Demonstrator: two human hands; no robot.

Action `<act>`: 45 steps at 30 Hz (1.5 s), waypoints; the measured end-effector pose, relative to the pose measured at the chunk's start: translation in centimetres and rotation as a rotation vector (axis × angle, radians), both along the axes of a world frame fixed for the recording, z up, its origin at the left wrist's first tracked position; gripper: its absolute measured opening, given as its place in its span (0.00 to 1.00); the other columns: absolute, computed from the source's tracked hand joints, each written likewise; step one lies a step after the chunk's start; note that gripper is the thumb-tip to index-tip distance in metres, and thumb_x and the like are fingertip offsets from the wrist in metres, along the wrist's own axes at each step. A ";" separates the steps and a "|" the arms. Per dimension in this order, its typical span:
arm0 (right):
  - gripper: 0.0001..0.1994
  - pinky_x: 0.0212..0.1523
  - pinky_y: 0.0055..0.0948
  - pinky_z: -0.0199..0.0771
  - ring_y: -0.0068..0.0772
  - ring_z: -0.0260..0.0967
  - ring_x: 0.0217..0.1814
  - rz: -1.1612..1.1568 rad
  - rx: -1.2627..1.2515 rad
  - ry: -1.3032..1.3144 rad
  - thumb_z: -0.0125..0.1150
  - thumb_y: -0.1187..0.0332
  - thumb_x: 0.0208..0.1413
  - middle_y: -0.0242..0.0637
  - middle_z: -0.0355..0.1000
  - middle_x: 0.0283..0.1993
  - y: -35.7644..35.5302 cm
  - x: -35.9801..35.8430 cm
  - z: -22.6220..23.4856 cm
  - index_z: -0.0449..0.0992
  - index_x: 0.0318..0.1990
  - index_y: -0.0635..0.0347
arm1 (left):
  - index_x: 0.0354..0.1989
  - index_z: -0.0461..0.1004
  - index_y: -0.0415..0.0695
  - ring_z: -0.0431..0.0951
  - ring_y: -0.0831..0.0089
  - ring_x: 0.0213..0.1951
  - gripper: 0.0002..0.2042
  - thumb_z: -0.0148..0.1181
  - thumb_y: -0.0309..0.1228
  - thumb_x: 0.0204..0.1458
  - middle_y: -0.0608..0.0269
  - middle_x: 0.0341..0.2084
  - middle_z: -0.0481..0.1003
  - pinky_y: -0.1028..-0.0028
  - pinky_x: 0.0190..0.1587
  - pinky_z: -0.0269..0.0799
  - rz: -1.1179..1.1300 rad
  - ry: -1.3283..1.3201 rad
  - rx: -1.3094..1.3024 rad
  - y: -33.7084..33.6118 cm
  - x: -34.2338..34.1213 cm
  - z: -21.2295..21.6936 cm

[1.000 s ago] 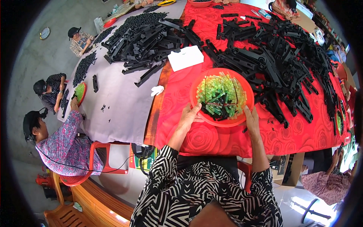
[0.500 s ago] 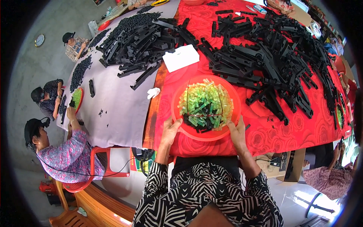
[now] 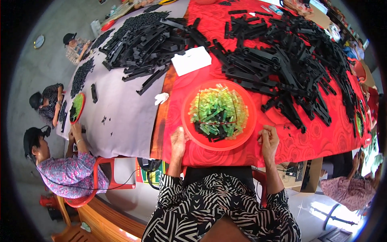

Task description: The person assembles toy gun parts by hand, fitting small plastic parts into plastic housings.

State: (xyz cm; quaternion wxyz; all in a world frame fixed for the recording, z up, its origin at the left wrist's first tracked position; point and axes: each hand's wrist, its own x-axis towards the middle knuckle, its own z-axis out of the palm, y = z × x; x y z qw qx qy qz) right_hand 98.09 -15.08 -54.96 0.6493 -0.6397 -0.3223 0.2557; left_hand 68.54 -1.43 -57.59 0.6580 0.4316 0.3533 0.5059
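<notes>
We have a round red tray (image 3: 189,123) lying at the near edge of the desk (image 3: 306,141), heaped with pale green translucent pieces (image 3: 219,107) and a few small black parts (image 3: 209,131) along its near side. Our left hand (image 3: 177,140) rests against the tray's near left rim, its grip spread with the fingers laid flat on the rim. Our right hand (image 3: 269,139) sits on the red cloth (image 3: 225,24) just beside the tray's near right rim, not touching it, its grip curled together; whether it pinches anything we cannot tell. Beyond the tray, toward the far edge and the right side of the desk, a big heap of long black plastic strips (image 3: 290,68) covers the cloth. A white sheet (image 3: 191,60) lies just past the tray toward the far left. Left of the red cloth the desk carries a grey cloth (image 3: 121,121) with another pile of black strips (image 3: 149,44) at its far end. At the desk's left edge a seated person in a floral top (image 3: 68,177) works beside a small red dish (image 3: 76,107).
</notes>
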 end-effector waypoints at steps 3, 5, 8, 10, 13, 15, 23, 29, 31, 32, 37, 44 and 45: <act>0.08 0.22 0.14 0.61 0.13 0.60 0.22 0.023 -0.026 0.034 0.47 0.73 0.60 0.31 0.70 0.27 -0.4 -0.7 -1.5 0.69 0.43 0.63 | 0.42 0.73 0.41 0.74 0.78 0.32 0.14 0.44 0.38 0.61 0.64 0.35 0.76 0.76 0.35 0.72 0.016 0.062 0.043 0.0 -0.5 -0.5; 0.07 0.23 0.14 0.62 0.14 0.61 0.23 0.035 -0.029 0.042 0.47 0.73 0.59 0.31 0.70 0.27 0.1 -1.3 -2.1 0.69 0.43 0.62 | 0.40 0.73 0.42 0.70 0.83 0.28 0.14 0.43 0.37 0.62 0.69 0.30 0.75 0.80 0.31 0.69 0.083 0.089 0.076 -0.3 -0.5 -1.1; 0.06 0.26 0.16 0.65 0.16 0.64 0.25 0.025 -0.022 -0.012 0.49 0.74 0.58 0.31 0.70 0.26 0.3 -1.8 -2.8 0.70 0.41 0.62 | 0.44 0.72 0.40 0.65 0.87 0.24 0.15 0.43 0.38 0.62 0.74 0.27 0.72 0.85 0.27 0.62 0.105 0.163 0.122 -0.4 -0.5 -1.1; 0.05 0.27 0.17 0.66 0.17 0.65 0.26 0.000 -0.017 -0.075 0.50 0.75 0.57 0.31 0.69 0.26 0.4 -1.9 -2.7 0.70 0.40 0.63 | 0.46 0.72 0.40 0.64 0.88 0.24 0.16 0.44 0.38 0.62 0.75 0.27 0.72 0.85 0.26 0.60 0.025 0.166 0.182 0.0 -0.8 -1.2; 0.05 0.28 0.19 0.66 0.17 0.65 0.27 -0.019 -0.019 -0.274 0.51 0.77 0.55 0.32 0.67 0.23 0.0 -1.9 -2.1 0.71 0.38 0.64 | 0.48 0.70 0.39 0.62 0.88 0.24 0.17 0.44 0.39 0.62 0.77 0.26 0.70 0.85 0.25 0.57 -0.011 0.176 0.218 -0.1 0.2 -0.9; 0.05 0.28 0.19 0.66 0.17 0.65 0.26 -0.006 -0.041 -0.285 0.51 0.77 0.55 0.32 0.66 0.23 0.1 -1.9 -2.5 0.71 0.38 0.64 | 0.49 0.70 0.38 0.60 0.89 0.23 0.17 0.45 0.38 0.61 0.78 0.27 0.70 0.85 0.24 0.54 0.026 0.188 0.225 0.0 -0.1 -1.2; 0.05 0.28 0.19 0.64 0.19 0.61 0.26 0.030 0.088 -0.302 0.51 0.78 0.54 0.32 0.64 0.25 0.3 -2.2 -2.8 0.72 0.38 0.64 | 0.44 0.71 0.35 0.70 0.81 0.38 0.10 0.45 0.24 0.59 0.68 0.37 0.74 0.80 0.39 0.67 0.106 0.405 0.377 -0.1 -1.8 -2.7; 0.06 0.28 0.16 0.62 0.16 0.59 0.26 0.062 0.083 -0.333 0.52 0.78 0.53 0.30 0.65 0.27 -0.4 -1.2 -3.7 0.72 0.38 0.64 | 0.37 0.70 0.40 0.66 0.85 0.28 0.07 0.45 0.28 0.60 0.74 0.24 0.69 0.83 0.30 0.64 0.082 0.240 0.300 -1.4 1.1 -0.5; 0.06 0.29 0.18 0.63 0.17 0.60 0.27 0.071 0.065 -0.319 0.52 0.78 0.53 0.31 0.65 0.27 -0.5 -1.3 -3.8 0.72 0.38 0.64 | 0.37 0.70 0.40 0.66 0.85 0.27 0.07 0.46 0.29 0.60 0.74 0.24 0.69 0.83 0.30 0.64 0.085 0.239 0.313 -1.6 0.9 0.2; 0.06 0.29 0.18 0.63 0.17 0.60 0.27 0.066 0.066 -0.318 0.52 0.78 0.53 0.31 0.65 0.27 -0.7 -1.4 -3.6 0.72 0.38 0.64 | 0.36 0.70 0.40 0.67 0.84 0.27 0.06 0.46 0.27 0.60 0.73 0.23 0.69 0.82 0.30 0.66 0.067 0.265 0.339 -1.5 0.9 0.2; 0.06 0.31 0.23 0.66 0.26 0.64 0.28 -0.008 0.172 -0.500 0.51 0.79 0.53 0.37 0.67 0.29 -0.5 -0.4 -4.3 0.71 0.39 0.64 | 0.32 0.67 0.40 0.74 0.76 0.26 0.04 0.47 0.17 0.55 0.65 0.23 0.71 0.74 0.30 0.75 0.086 0.318 0.430 -1.7 1.9 0.5; 0.06 0.32 0.29 0.69 0.39 0.68 0.30 -0.036 0.161 -0.507 0.52 0.79 0.51 0.45 0.67 0.30 0.3 -1.4 -4.3 0.70 0.37 0.64 | 0.38 0.69 0.37 0.76 0.74 0.25 0.05 0.48 0.23 0.57 0.61 0.26 0.74 0.76 0.29 0.74 0.019 0.177 0.302 -1.9 0.7 0.0; 0.06 0.32 0.31 0.70 0.42 0.69 0.31 -0.030 0.161 -0.495 0.52 0.78 0.50 0.46 0.68 0.30 0.2 -1.3 -4.3 0.70 0.37 0.64 | 0.38 0.69 0.37 0.76 0.74 0.25 0.05 0.48 0.23 0.57 0.61 0.26 0.74 0.76 0.29 0.74 0.002 0.166 0.311 -1.9 0.7 -0.2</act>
